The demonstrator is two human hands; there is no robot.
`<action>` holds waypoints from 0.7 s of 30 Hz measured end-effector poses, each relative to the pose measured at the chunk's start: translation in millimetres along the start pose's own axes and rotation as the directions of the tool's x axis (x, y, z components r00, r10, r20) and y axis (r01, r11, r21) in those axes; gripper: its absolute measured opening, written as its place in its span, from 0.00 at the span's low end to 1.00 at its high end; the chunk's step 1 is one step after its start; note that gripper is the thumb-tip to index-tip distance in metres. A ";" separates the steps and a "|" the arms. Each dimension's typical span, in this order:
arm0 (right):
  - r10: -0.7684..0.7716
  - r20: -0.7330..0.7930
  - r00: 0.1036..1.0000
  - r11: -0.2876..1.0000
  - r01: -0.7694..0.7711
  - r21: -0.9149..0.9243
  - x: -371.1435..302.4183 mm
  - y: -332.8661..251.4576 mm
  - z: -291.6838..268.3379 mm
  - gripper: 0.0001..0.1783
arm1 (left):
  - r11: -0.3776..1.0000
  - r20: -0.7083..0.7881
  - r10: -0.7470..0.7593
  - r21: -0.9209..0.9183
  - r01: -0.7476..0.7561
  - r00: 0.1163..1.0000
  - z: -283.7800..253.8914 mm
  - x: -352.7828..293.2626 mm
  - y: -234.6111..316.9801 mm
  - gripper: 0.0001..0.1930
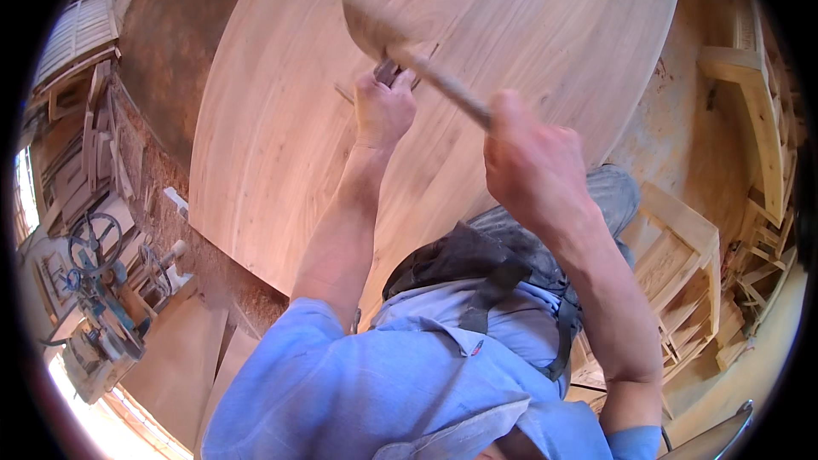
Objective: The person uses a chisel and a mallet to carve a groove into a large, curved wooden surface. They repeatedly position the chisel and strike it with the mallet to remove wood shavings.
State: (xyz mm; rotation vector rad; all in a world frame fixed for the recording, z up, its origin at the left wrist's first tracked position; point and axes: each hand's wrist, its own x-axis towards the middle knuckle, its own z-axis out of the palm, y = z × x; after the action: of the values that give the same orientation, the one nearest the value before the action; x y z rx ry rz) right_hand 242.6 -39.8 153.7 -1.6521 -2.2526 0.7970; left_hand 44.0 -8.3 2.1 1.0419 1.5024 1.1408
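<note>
My right hand is closed round the pale handle of a mallet. Motion blurs the mallet's brown head, which hangs over my left hand. That left hand is closed on a short, dark block-like tool; my fingers and the mallet hide most of it, so its exact kind does not show. Thin dark pieces or marks show on either side of the fist. Below both hands spreads a large, pale wooden panel with curved edges and visible grain.
At the left stands a machine with a dark handwheel, near stacked boards and wood dust on the floor. Wooden frames lie close to my right leg. A pale wooden piece of furniture stands farther right.
</note>
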 end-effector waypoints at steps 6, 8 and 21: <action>0.207 0.130 0.970 0.977 -0.213 0.031 -25.4 6.2 2.7 0.09 | 0.955 -0.045 -0.163 0.243 0.169 0.986 5.6 -6.8 34.9 0.12; 0.311 0.100 0.945 0.940 -0.321 0.115 -45.3 20.4 12.0 0.11 | 0.994 -0.057 -0.088 0.067 0.092 0.995 -4.9 10.4 15.9 0.12; 0.629 0.190 0.754 0.642 -0.641 0.420 -96.2 52.0 32.2 0.11 | 0.803 0.238 -0.339 -0.432 0.412 0.910 -49.6 75.7 -20.0 0.11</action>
State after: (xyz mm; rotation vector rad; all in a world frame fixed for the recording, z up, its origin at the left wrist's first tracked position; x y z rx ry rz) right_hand 300.8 -127.7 110.6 -2.1725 -1.2658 1.3852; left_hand -20.4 52.2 -25.5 0.4485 1.1554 1.0401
